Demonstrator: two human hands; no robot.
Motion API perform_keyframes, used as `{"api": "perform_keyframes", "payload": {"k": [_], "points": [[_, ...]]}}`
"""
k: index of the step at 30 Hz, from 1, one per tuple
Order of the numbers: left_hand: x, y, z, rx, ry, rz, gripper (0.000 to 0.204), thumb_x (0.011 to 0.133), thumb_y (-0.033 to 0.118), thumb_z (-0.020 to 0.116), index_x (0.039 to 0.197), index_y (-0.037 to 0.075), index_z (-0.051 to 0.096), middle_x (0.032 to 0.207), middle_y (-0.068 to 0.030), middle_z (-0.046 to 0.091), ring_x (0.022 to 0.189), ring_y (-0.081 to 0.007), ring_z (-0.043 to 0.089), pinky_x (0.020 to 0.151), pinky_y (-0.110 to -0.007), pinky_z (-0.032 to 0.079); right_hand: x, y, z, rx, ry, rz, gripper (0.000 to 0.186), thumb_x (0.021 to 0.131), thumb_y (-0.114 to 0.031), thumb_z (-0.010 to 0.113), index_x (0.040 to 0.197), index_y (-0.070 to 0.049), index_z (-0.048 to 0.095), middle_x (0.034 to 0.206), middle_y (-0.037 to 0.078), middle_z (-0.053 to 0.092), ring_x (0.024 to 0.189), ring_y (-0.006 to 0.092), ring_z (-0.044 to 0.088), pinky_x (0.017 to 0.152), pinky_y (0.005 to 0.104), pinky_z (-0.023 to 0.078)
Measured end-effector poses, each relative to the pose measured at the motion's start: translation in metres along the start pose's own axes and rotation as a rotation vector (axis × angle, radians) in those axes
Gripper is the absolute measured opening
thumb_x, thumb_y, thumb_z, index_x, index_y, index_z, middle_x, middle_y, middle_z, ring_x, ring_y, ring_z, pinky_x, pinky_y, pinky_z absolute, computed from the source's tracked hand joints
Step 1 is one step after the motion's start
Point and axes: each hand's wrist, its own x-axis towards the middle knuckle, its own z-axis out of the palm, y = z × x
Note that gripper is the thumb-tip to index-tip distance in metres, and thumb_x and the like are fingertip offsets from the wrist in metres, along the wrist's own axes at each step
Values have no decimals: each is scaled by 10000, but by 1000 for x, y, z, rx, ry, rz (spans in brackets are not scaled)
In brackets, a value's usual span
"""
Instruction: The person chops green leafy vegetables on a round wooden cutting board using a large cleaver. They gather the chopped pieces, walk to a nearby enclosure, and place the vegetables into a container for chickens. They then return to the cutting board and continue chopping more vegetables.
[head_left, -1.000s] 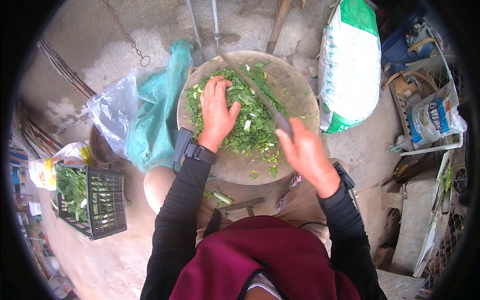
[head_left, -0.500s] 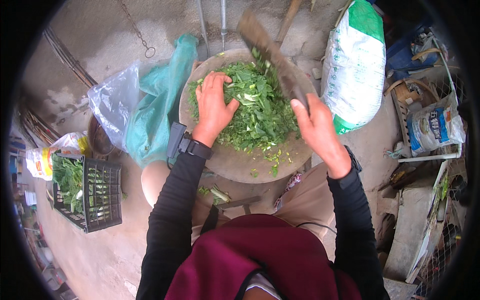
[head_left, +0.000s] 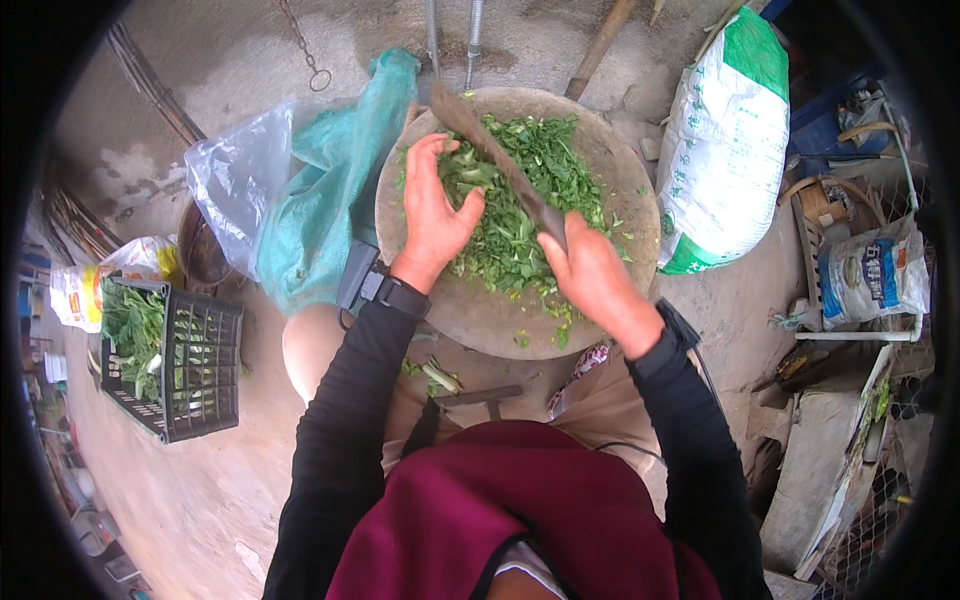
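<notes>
A heap of chopped leafy greens (head_left: 555,160) covers much of a round chopping block (head_left: 500,330) in front of me. At the block's left side my left hand (head_left: 440,215) curls its fingers and thumb around a bunch of the greens and presses it down. My right hand (head_left: 598,275) is closed on the handle of a cleaver (head_left: 495,155). Its dark, worn blade slants to the upper left across the greens, close beside my left fingers. Where the cutting edge meets the leaves is hidden.
Left of the block lie a green mesh sack (head_left: 335,215) and a clear plastic bag (head_left: 235,190). A black crate (head_left: 205,370) of whole greens stands at the lower left. At the right is a full white and green sack (head_left: 725,150). Some stalks (head_left: 440,378) lie on the floor.
The cleaver has come left and down from its raised place at the block's right, toward my left hand. My left hand keeps its place on the greens, and the whole view has shifted slightly.
</notes>
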Motion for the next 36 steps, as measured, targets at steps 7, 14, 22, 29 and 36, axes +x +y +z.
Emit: {"api": "perform_keyframes", "payload": {"k": [7,14,22,29,36], "points": [[-11,-19,-8,-168,170,-203,315,825,22,630,1127,31,540,1125,-122,564,1064,-271,563,940,-386,462,2,-15,4,59,-28,140,323,999,-274,593,958,32,499,667,252,592,644,475,602,571,518,475],[-12,-40,-13,-241,243,-313,212,857,13,612,1065,7,574,1067,-110,588,1062,-226,589,922,-363,501,3,-10,15,94,-52,52,337,998,-297,595,959,28,514,671,250,590,639,459,604,567,507,465],[-15,-65,-17,12,208,-217,208,909,47,629,1112,12,602,1043,-74,645,929,-147,623,848,-297,508,8,0,15,7,48,-16,304,985,-256,617,956,30,518,679,268,587,643,474,602,564,508,462],[-17,-60,-16,-118,246,-365,165,941,75,605,1092,14,627,978,-31,657,867,-108,594,811,-272,494,10,-19,21,-11,-212,37,330,1008,-301,586,983,19,513,686,232,581,640,394,630,586,493,461],[-18,-64,-21,-274,299,-497,172,1012,105,506,1093,18,630,1025,-25,628,989,-119,550,923,-264,428,-2,-22,13,85,-3,48,337,999,-290,593,908,22,504,698,254,601,641,447,615,581,518,472]]}}
